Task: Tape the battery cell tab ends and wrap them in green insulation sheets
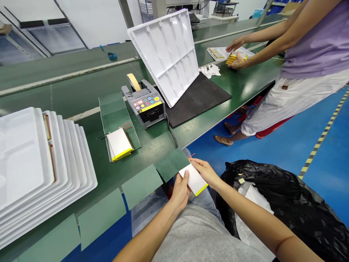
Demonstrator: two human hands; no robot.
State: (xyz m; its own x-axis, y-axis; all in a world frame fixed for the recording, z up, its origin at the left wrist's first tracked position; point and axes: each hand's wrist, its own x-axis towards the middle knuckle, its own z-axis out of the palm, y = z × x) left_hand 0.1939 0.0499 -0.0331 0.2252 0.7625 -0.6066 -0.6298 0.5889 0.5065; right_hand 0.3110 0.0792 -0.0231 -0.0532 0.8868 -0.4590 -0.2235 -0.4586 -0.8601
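Note:
Between both hands, over my lap, is a flat silver-white pouch battery [194, 179] with a yellow strip along its lower edge and a red wire at its far end. My left hand [180, 191] grips its left side, thumb on top. At the far right corner, near the wire, the fingers of my right hand [205, 170] are closed on it. Past the battery, a green sheet [171, 163] hangs at the table edge. A stack of similar batteries [120, 143] lies on a green mat [113, 111] to the left, wires pointing outward.
A tape dispenser [145, 103] stands beyond the battery stack, with a white tray [170, 58] propped behind it on a black mat [201, 96]. Stacked white trays [68, 156] fill the left. A black bag [283, 196] lies at right. Another person's hands [237, 54] hold yellow-edged pieces.

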